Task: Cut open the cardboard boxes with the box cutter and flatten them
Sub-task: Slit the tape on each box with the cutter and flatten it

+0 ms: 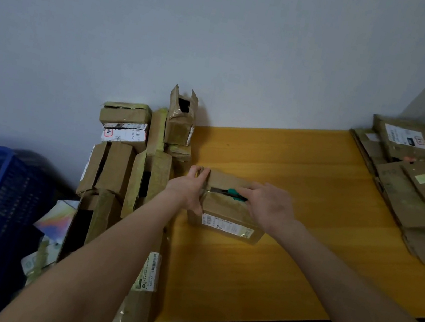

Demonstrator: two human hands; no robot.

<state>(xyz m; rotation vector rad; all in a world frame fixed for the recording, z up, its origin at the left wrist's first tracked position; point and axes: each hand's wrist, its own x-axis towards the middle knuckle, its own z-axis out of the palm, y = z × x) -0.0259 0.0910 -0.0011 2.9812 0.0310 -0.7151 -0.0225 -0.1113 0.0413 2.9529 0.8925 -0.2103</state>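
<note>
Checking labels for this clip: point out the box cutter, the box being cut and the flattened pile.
box cutter (232,192): head view, teal handle.
box (226,208): head view, top face.
flattened pile (407,201): head view, middle sheet.

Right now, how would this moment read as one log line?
step: slitting box top | left hand: grips box | right hand: grips cutter on seam | flat boxes: right on table

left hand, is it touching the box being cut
Touching. The head view shows the left hand gripping the left end of the cardboard box, fingers curled over its top edge.
</note>
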